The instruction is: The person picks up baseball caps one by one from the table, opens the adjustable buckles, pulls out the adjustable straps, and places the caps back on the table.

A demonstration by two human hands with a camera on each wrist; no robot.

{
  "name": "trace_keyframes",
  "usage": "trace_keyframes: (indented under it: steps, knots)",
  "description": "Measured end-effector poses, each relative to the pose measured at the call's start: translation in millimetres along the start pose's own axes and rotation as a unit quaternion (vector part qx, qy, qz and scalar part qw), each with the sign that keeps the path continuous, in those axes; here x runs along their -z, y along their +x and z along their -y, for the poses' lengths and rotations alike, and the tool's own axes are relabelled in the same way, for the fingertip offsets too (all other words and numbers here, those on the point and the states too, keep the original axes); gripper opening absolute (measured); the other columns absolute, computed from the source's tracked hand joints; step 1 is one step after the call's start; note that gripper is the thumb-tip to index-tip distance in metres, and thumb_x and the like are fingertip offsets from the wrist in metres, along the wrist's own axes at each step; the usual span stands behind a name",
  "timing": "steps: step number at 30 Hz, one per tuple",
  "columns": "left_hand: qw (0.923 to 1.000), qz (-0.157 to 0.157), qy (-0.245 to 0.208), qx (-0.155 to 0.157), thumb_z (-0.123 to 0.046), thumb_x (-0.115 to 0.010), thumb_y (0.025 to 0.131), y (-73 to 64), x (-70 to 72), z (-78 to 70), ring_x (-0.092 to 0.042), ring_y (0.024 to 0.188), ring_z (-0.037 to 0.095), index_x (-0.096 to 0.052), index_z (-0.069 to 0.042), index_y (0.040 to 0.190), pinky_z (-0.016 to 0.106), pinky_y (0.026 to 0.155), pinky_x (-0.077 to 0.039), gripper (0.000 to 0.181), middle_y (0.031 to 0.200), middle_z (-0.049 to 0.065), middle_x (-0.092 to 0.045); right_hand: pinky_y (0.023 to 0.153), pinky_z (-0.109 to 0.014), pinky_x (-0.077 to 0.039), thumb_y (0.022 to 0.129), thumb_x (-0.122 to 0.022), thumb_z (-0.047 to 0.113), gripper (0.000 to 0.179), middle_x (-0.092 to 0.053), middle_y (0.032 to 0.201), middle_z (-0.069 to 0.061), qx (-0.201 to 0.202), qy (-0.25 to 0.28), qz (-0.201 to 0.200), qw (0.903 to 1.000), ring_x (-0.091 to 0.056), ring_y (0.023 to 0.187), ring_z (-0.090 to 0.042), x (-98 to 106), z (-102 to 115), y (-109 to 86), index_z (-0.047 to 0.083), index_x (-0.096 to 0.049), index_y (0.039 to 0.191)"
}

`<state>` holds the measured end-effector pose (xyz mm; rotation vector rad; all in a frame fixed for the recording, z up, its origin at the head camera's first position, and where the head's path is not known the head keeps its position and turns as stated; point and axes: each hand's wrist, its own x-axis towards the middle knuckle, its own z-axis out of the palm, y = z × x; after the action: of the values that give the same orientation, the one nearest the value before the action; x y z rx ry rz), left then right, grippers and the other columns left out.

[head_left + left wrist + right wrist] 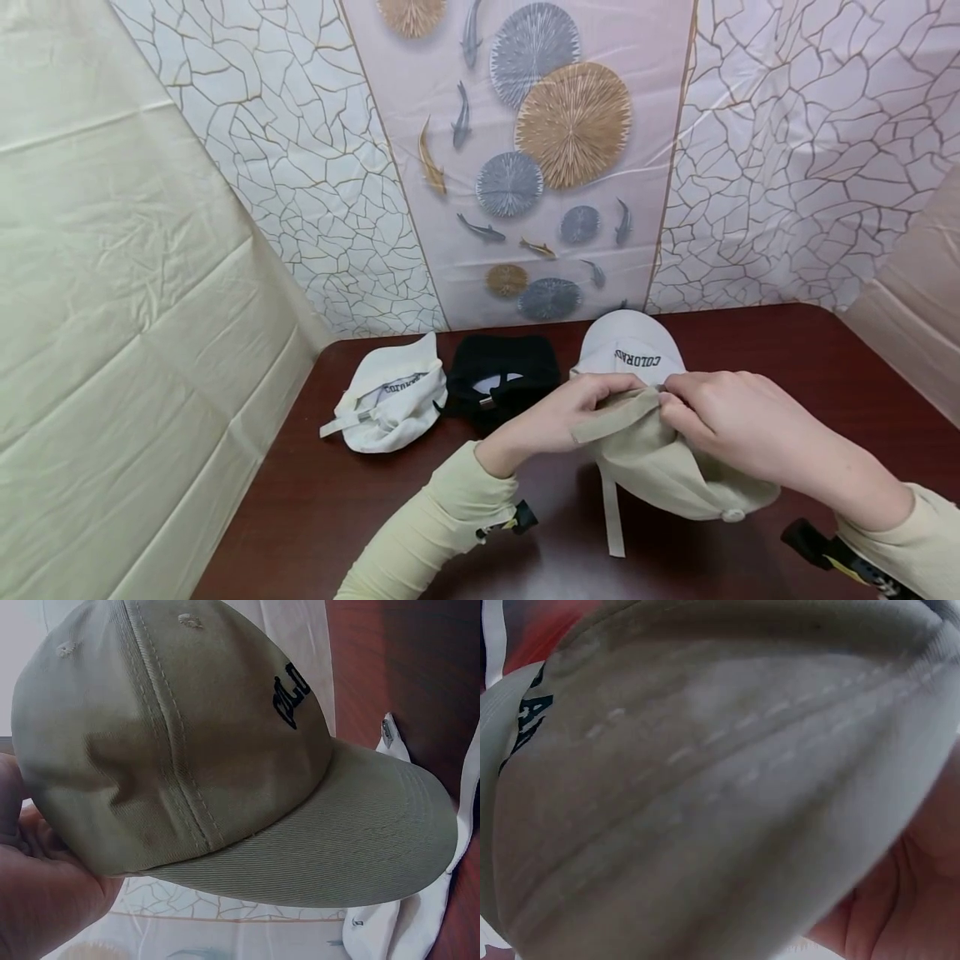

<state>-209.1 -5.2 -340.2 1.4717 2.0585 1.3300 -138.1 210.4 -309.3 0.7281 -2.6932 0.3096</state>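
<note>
Both hands hold a khaki baseball cap (675,475) above the table, its crown button toward me. My left hand (558,412) grips the cap's edge near the adjustable strap (618,419). Opposite it, my right hand (738,417) pinches the edge by the strap's fastening; the fingertips of both hands nearly meet there. A loose strap end (612,517) hangs down. The brim (330,832) and part of dark lettering (291,694) show in the left wrist view. In the right wrist view, the crown (705,780) hides most of the right hand (907,900).
Behind the khaki cap lies a white cap (633,333) with dark COLORADO lettering. A black cap (506,354) and another white cap (397,417) with a loose strap lie along the left back of the dark red table (300,517). Patterned cloth (510,275) hangs behind.
</note>
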Motion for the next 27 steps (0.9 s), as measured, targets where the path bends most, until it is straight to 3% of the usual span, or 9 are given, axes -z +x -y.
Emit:
trace_keyframes:
  steps: [3,8,14,18,22,27]
  knots:
    - [0.9998,0.005,-0.016,-0.013,-0.006,-0.053,0.104,0.2,1.6,3.1,-0.051,0.100,-0.004,-0.060,0.003,0.125,0.017,0.090,-0.043,0.024,0.116,0.013,-0.065,0.053,-0.028,-0.035,0.098,-0.053,0.015,0.034,-0.031,0.061,0.015,0.005,0.011,-0.011,0.9999,-0.036,0.057,-0.005,-1.4,-2.3,-1.0,0.029,-0.042,0.068]
    - [0.9988,-0.008,-0.045,-0.019,-0.001,-0.053,0.103,2.8,7.9,8.8,-0.051,0.100,-0.003,-0.059,0.005,0.128,0.018,0.090,-0.044,0.026,0.119,0.016,-0.065,0.056,-0.025,-0.033,0.099,-0.051,0.008,0.038,-0.026,0.062,0.017,-0.001,0.077,-0.048,0.9959,-0.036,0.059,-0.002,-1.6,-10.9,3.5,0.026,-0.039,0.067]
    - [0.9983,-0.050,-0.008,0.028,-0.017,-0.057,0.104,5.6,13.6,16.3,-0.054,0.090,0.001,-0.065,-0.006,0.124,0.019,0.081,-0.046,0.024,0.111,-0.002,-0.067,0.056,-0.024,-0.031,0.100,-0.049,0.007,0.037,-0.026,0.063,0.016,0.000,0.115,-0.044,0.9923,-0.032,0.058,0.000,-7.2,-20.5,16.0,0.023,-0.039,0.068]
    - [0.9960,-0.078,-0.007,0.044,-0.023,-0.058,0.104,7.1,13.8,23.8,-0.057,0.087,0.001,-0.068,-0.009,0.119,0.020,0.080,-0.048,0.022,0.103,-0.006,-0.067,0.060,-0.025,-0.038,0.103,-0.049,0.009,0.035,-0.042,0.065,0.017,-0.009,0.142,-0.043,0.9889,-0.043,0.063,-0.002,-11.0,-24.3,19.7,0.024,-0.053,0.072]
    - [0.9897,-0.125,-0.052,0.045,-0.024,-0.062,0.102,9.0,14.5,30.8,-0.061,0.093,0.003,-0.070,-0.011,0.116,0.023,0.085,-0.050,0.020,0.104,-0.006,-0.068,0.069,-0.022,-0.043,0.106,-0.050,0.012,0.029,-0.058,0.076,0.014,-0.001,0.163,-0.072,0.9840,-0.053,0.073,-0.003,-13.2,-28.8,23.9,0.023,-0.065,0.084]
    - [0.9786,-0.176,-0.100,0.039,-0.020,-0.066,0.099,14.5,15.9,36.7,-0.062,0.101,0.005,-0.073,-0.010,0.116,0.025,0.089,-0.050,0.021,0.110,-0.006,-0.070,0.073,-0.020,-0.040,0.103,-0.058,0.013,0.014,-0.062,0.094,0.010,0.004,0.195,-0.111,0.9745,-0.052,0.083,-0.004,-17.6,-34.9,32.0,0.021,-0.068,0.097]
